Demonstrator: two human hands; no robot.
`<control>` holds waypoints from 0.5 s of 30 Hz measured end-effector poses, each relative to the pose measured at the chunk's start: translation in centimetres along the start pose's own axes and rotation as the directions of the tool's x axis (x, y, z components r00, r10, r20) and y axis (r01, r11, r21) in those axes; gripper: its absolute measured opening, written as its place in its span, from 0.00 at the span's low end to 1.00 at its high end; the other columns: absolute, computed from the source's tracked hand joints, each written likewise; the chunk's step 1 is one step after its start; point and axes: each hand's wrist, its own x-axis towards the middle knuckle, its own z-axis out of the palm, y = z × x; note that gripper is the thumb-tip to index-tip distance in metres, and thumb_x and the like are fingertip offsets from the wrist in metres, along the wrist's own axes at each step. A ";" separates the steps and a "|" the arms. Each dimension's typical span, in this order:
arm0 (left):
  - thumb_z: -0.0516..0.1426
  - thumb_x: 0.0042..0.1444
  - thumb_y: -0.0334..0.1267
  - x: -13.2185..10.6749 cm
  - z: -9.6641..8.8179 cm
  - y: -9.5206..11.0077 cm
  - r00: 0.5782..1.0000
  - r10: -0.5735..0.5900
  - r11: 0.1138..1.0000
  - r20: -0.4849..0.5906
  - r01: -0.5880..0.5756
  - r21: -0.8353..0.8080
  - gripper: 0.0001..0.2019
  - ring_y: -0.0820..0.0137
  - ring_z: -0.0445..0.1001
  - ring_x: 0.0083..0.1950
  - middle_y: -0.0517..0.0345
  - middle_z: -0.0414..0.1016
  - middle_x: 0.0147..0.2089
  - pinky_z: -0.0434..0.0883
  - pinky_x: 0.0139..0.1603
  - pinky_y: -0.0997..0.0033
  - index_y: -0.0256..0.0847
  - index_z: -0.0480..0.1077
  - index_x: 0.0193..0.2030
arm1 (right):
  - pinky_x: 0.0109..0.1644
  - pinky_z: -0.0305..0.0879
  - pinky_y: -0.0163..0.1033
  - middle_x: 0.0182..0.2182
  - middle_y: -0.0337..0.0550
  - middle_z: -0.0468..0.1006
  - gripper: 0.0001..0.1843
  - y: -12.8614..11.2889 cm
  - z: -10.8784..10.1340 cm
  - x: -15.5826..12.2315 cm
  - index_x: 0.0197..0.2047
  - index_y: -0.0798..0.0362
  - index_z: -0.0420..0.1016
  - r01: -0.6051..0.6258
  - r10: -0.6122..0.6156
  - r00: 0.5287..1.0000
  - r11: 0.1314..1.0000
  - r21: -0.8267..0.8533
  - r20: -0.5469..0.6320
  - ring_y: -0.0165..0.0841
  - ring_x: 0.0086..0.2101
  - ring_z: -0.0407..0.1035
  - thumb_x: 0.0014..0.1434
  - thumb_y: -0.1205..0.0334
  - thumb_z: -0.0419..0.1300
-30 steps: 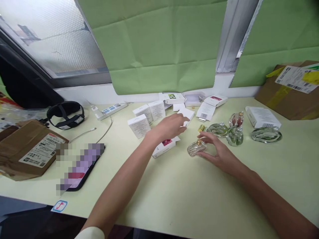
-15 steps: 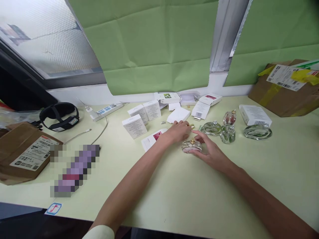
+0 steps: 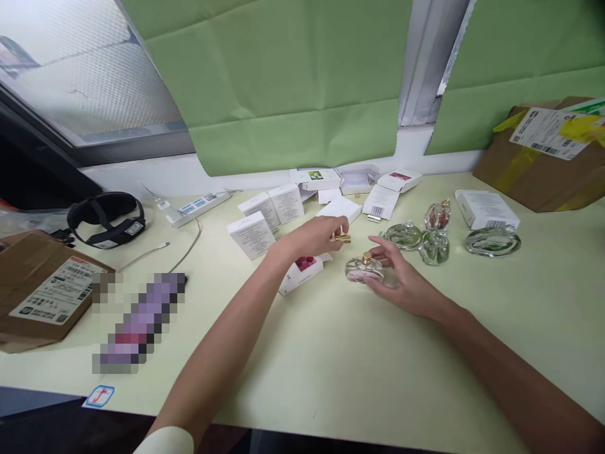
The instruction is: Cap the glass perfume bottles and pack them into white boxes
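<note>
My left hand [image 3: 326,233] is closed, pinching a small gold cap [image 3: 346,238] between its fingertips just above the table. A clear glass perfume bottle [image 3: 358,271] with a gold neck stands upright on the table. My right hand [image 3: 394,274] is curled around its right side, thumb at the front and fingers behind. Below my left hand lies a white box [image 3: 305,277] with a red picture, partly covered by the hand and forearm.
More glass bottles [image 3: 433,246] stand to the right, one oval bottle [image 3: 493,241] beside a white box [image 3: 486,210]. Several white boxes [image 3: 250,236] stand at the back left. Cardboard cartons [image 3: 543,167] sit at both sides, with a power strip [image 3: 201,208] and black headset [image 3: 111,221] on the left.
My left hand has moved left, away from the bottle, carrying the gold cap. The box with the red picture has shifted and turned. My right hand stays at the bottle, its fingers slightly looser.
</note>
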 end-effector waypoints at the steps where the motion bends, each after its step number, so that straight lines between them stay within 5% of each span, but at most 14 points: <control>1: 0.52 0.63 0.41 -0.5 -0.8 0.3 1.000 0.022 0.999 -0.006 -0.022 -0.041 0.11 0.66 0.72 0.45 0.55 0.74 0.47 0.65 0.40 0.69 0.44 0.67 0.51 | 0.59 0.66 0.52 0.54 0.46 0.69 0.40 0.1 0.0 0.0 0.71 0.36 0.45 0.021 -0.021 1.000 1.000 -0.006 -0.014 0.43 0.56 0.67 0.62 0.51 0.61; 6: 0.48 0.67 0.45 -2.4 -3.4 3.2 0.994 0.102 0.991 -0.024 -0.104 -0.088 0.15 0.66 0.72 0.47 0.56 0.75 0.49 0.65 0.42 0.69 0.45 0.72 0.51 | 0.60 0.66 0.54 0.52 0.45 0.70 0.39 0.1 -0.1 0.2 0.70 0.36 0.47 0.105 -0.106 0.991 0.994 -0.014 -0.077 0.42 0.55 0.68 0.62 0.51 0.61; 15: 0.50 0.66 0.48 -2.9 -3.9 5.3 0.993 0.102 0.993 -0.067 -0.105 -0.053 0.15 0.68 0.72 0.38 0.56 0.76 0.41 0.64 0.37 0.68 0.43 0.73 0.48 | 0.60 0.66 0.53 0.55 0.43 0.72 0.36 -0.2 -0.3 0.1 0.70 0.33 0.51 0.167 -0.171 0.981 0.985 -0.045 -0.091 0.41 0.56 0.67 0.63 0.52 0.61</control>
